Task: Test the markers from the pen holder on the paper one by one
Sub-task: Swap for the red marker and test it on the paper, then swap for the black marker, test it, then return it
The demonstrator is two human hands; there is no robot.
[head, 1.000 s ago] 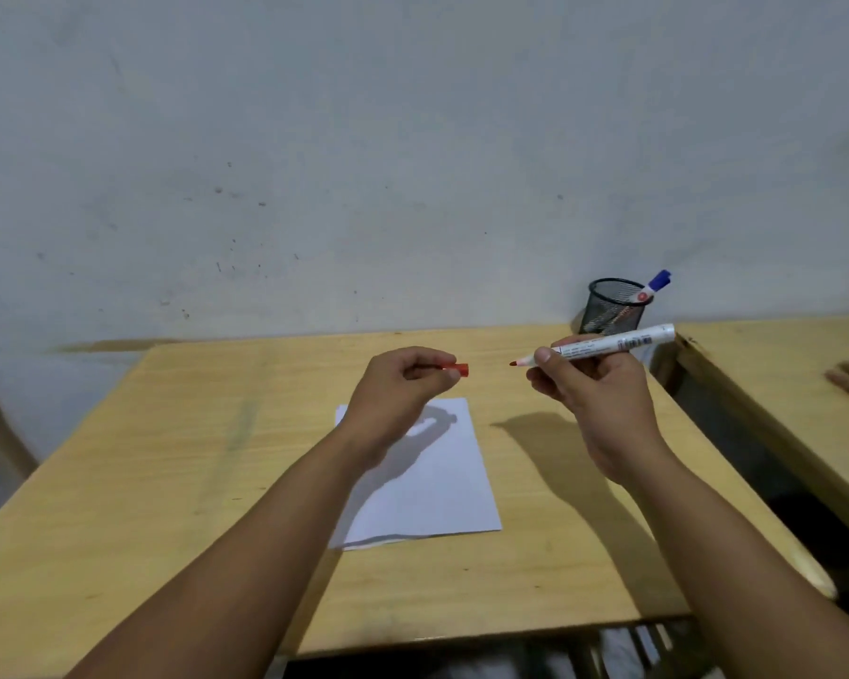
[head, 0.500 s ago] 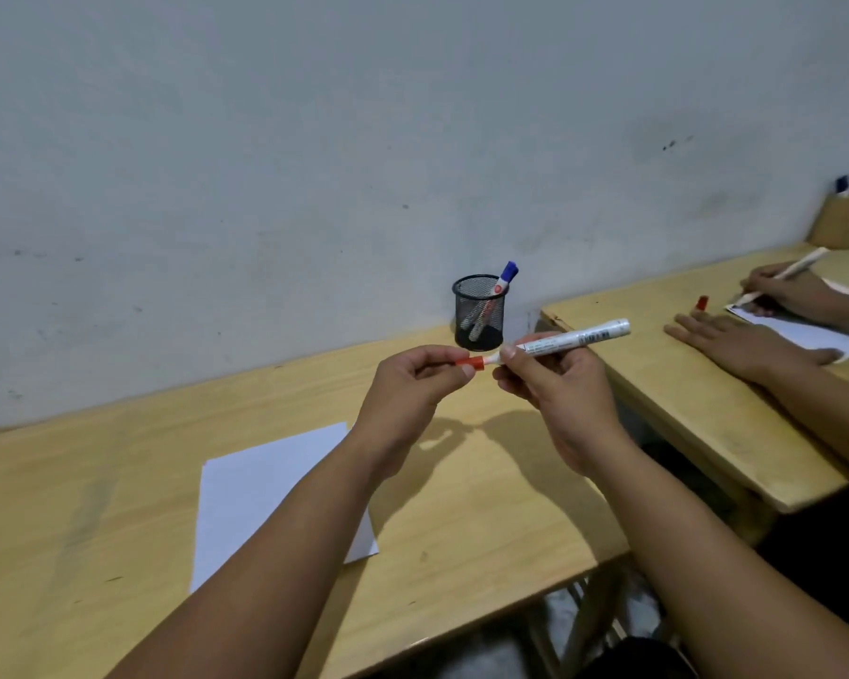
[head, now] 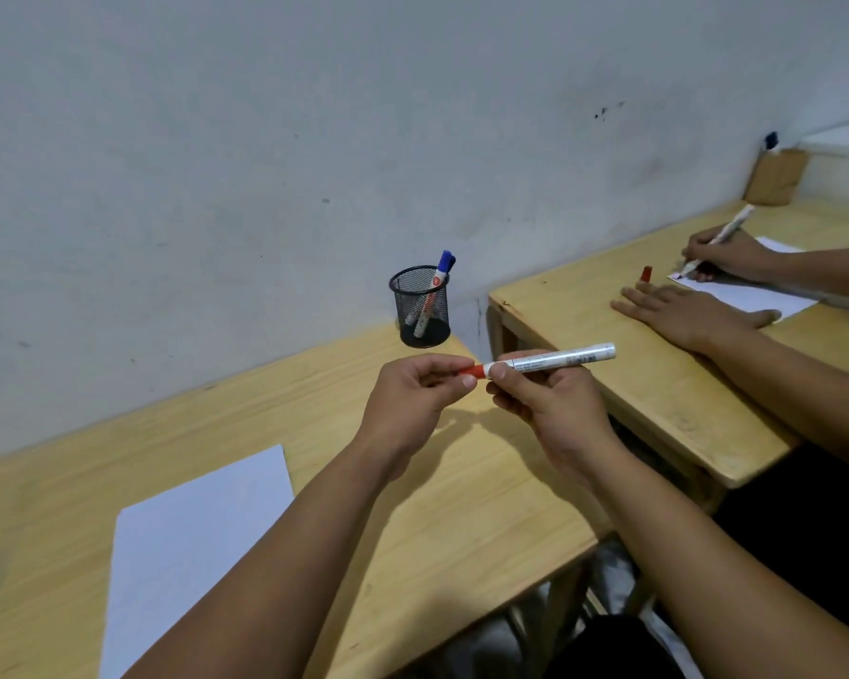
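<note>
My right hand (head: 545, 401) grips the white barrel of a red marker (head: 559, 358) held level above the wooden desk (head: 461, 507). My left hand (head: 412, 392) pinches the marker's red cap (head: 472, 370), which sits on the marker's tip. A black mesh pen holder (head: 420, 306) stands at the desk's far edge by the wall, with a blue-capped marker (head: 435, 291) leaning inside. A white sheet of paper (head: 187, 541) lies on the desk at the lower left, below my left forearm.
A second desk (head: 633, 365) stands to the right across a narrow gap. Another person's hands (head: 692, 316) rest there, one writing with a marker on paper (head: 756, 296); a red cap (head: 646, 273) stands nearby. A brown holder (head: 775, 176) sits at the far right.
The view swung right, so the paper shifted to the lower left. The red cap in my left hand met the marker's tip and now sits on it.
</note>
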